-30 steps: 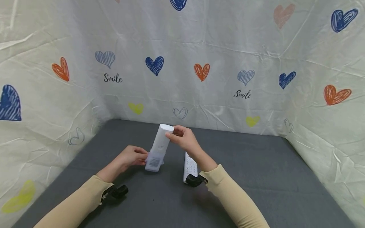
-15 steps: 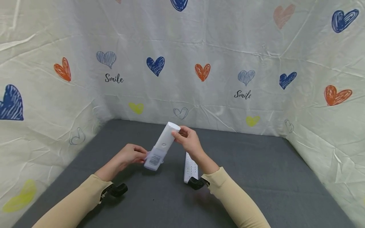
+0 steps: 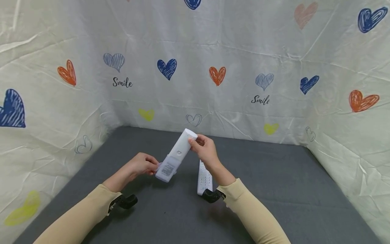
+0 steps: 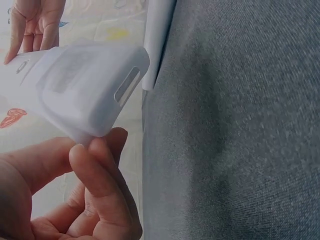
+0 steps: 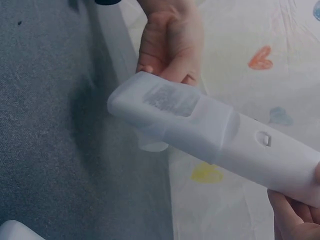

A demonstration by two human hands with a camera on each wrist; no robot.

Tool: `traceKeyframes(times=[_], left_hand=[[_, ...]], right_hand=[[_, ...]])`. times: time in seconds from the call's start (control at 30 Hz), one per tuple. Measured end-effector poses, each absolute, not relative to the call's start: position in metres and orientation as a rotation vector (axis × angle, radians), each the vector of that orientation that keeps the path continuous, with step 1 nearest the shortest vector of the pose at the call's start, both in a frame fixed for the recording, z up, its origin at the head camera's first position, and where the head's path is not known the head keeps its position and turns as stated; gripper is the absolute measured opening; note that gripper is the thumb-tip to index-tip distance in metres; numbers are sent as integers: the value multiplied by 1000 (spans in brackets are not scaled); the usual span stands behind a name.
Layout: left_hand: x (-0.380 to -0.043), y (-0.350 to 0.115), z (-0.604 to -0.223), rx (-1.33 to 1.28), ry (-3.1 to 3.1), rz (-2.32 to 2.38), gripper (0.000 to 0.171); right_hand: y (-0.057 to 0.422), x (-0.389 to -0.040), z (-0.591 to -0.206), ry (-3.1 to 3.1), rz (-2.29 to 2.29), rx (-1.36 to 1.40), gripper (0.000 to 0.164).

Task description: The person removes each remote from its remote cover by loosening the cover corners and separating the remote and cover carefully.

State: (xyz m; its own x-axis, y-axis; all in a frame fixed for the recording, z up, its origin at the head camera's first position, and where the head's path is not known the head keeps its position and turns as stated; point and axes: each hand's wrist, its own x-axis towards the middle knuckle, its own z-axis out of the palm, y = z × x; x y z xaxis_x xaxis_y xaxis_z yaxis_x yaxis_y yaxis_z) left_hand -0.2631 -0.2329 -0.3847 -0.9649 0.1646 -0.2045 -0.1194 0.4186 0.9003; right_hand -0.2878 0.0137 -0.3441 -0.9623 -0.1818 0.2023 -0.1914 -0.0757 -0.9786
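Observation:
A white remote control [image 3: 184, 145] is held up over the table, tilted with its top leaning right and its back, with a small latch, facing me. Around its lower end sits a translucent soft cover [image 3: 169, 166], through which a printed label shows. My left hand [image 3: 140, 168] pinches a tab at the cover's left side between thumb and fingertips; the left wrist view shows a slot in the end of the cover [image 4: 82, 85]. At the upper end, my right hand [image 3: 208, 151] grips the remote between thumb and fingers.
A second white remote [image 3: 204, 181] lies buttons up on the grey tabletop [image 3: 274, 189], partly behind my right wrist. Black wrist cameras [image 3: 126, 202] hang under both sleeves. A white curtain [image 3: 240, 44] printed with hearts surrounds the table.
My right hand has moved right, tilting the remote's top further that way. The cover stays around the lower end, and my left hand keeps its pinch in nearly the same place.

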Motion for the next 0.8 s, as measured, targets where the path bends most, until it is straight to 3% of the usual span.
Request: traceKeyframes(times=[0.8], left_hand=[[-259, -229, -382, 53, 2421, 1528, 15]], right_hand=[[20, -293, -341, -2102, 2310, 365, 31]])
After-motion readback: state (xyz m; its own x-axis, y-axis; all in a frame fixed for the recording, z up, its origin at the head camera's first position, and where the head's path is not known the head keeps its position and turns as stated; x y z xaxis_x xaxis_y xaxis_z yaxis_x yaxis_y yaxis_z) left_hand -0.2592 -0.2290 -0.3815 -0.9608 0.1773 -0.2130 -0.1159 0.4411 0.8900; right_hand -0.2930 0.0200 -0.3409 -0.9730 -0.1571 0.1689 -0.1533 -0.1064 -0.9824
